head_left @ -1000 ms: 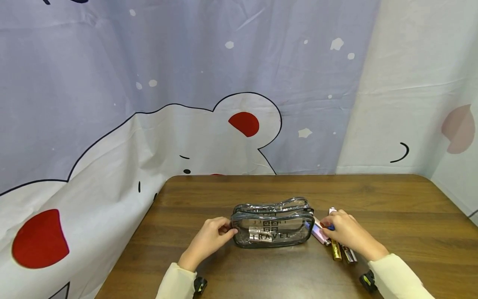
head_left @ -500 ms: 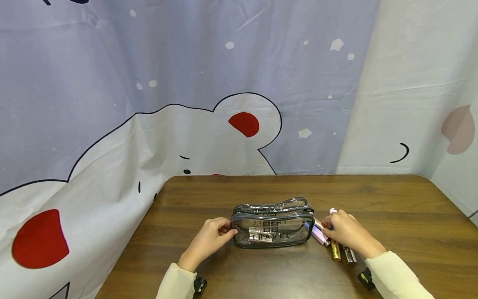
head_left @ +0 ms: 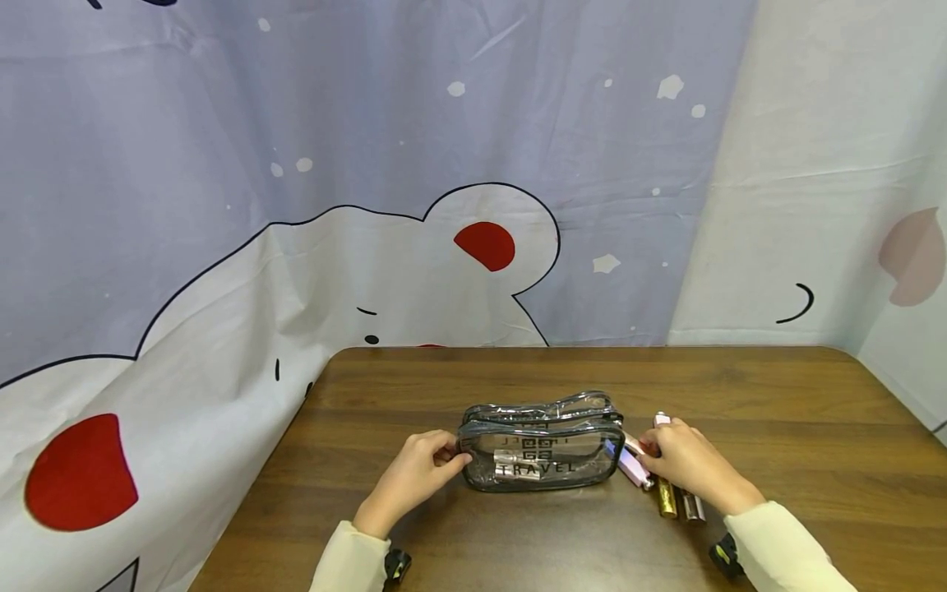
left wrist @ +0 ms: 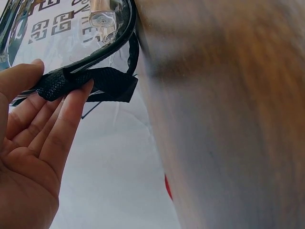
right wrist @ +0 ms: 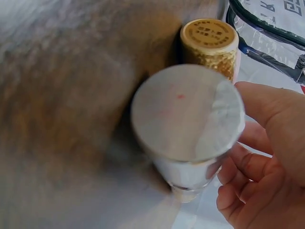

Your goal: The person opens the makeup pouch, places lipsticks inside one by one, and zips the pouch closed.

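A clear zip pouch (head_left: pixel 588 448) with black trim and TRAVEL printed on it stands on the table, small silver-capped tubes showing inside. My left hand (head_left: pixel 416 467) pinches the black fabric tab (left wrist: pixel 66 85) at its left end between thumb and fingers. My right hand (head_left: pixel 694 462) is over a group of cosmetic tubes at the pouch's right, its fingers bent. Close to it lie a lilac tube (head_left: pixel 634 467), a gold tube (head_left: pixel 667 499) and a silver-capped tube (right wrist: pixel 186 114). The right thumb tip is hidden behind the tubes; I cannot tell whether it grips one.
The brown wooden table (head_left: pixel 503 543) has its far edge against a hanging printed curtain (head_left: pixel 621 164). A pale pink tube end (head_left: pixel 661 418) shows just beyond the right hand.
A blue spot at the right fingertips one second ago is out of sight now. The right hand has shifted very slightly; the left hand and pouch stay in place.
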A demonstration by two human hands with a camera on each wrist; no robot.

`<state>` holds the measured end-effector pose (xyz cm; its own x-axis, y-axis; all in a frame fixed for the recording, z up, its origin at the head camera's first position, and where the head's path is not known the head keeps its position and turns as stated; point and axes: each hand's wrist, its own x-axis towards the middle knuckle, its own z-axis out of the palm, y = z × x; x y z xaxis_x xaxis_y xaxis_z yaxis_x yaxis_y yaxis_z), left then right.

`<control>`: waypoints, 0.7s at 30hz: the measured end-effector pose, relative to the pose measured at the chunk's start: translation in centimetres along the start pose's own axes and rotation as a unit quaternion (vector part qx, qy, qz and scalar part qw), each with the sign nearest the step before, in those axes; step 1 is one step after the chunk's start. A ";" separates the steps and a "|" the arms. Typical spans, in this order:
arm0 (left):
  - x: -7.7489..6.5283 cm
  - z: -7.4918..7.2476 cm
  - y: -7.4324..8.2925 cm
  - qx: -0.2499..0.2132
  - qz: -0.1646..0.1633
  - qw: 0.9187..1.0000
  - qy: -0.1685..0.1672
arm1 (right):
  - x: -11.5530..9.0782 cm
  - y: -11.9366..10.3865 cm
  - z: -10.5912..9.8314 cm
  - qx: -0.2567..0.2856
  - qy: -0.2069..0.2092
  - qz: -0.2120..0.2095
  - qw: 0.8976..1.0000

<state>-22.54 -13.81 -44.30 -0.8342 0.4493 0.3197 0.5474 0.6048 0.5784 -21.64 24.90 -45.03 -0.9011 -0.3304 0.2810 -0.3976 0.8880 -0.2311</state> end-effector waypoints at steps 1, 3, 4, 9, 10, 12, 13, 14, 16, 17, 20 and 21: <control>0.0 0.0 0.0 0.000 0.001 1.000 0.000 | 0.0 0.0 0.0 0.003 -0.001 0.002 1.000; 0.0 0.1 -0.1 0.000 0.003 1.000 0.003 | 0.0 0.0 0.1 0.009 -0.001 0.004 1.000; 0.0 0.1 -0.1 0.000 0.005 1.000 0.004 | 0.0 0.0 0.1 0.010 -0.001 0.003 1.000; 0.0 0.1 -0.1 0.001 0.007 1.000 0.006 | -0.1 0.1 0.2 0.018 0.008 -0.004 1.000; 0.0 0.1 -0.1 0.000 0.006 1.000 0.004 | -0.1 0.2 0.2 0.018 0.011 -0.006 1.000; 0.0 0.1 -0.1 0.000 0.005 1.000 0.003 | -0.1 0.2 0.2 0.022 0.015 -0.009 1.000; 0.0 0.1 0.0 0.000 0.004 1.000 0.002 | -0.1 0.2 0.2 0.024 0.016 -0.011 1.000; 0.0 0.0 0.0 0.000 0.004 1.000 0.002 | -0.1 0.2 0.2 0.026 0.016 -0.012 0.999; 0.0 0.0 0.0 0.001 0.006 1.000 0.003 | -0.1 0.2 0.2 0.027 0.014 -0.011 0.999; 0.0 0.0 0.0 0.002 0.007 1.000 0.004 | -0.1 0.2 0.2 0.029 0.012 -0.011 0.999; 0.0 0.0 0.0 0.002 0.007 1.000 0.004 | 0.0 0.3 0.2 0.034 0.007 -0.010 0.999; 0.0 0.0 0.0 0.002 0.008 1.000 0.003 | 0.0 0.4 0.2 0.035 0.006 -0.011 0.999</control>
<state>-22.56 -13.82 -44.28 -0.8263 0.4538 0.3335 0.5601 0.6005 0.5707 -21.84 25.14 -45.34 -0.8900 -0.3459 0.2970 -0.4290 0.8559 -0.2887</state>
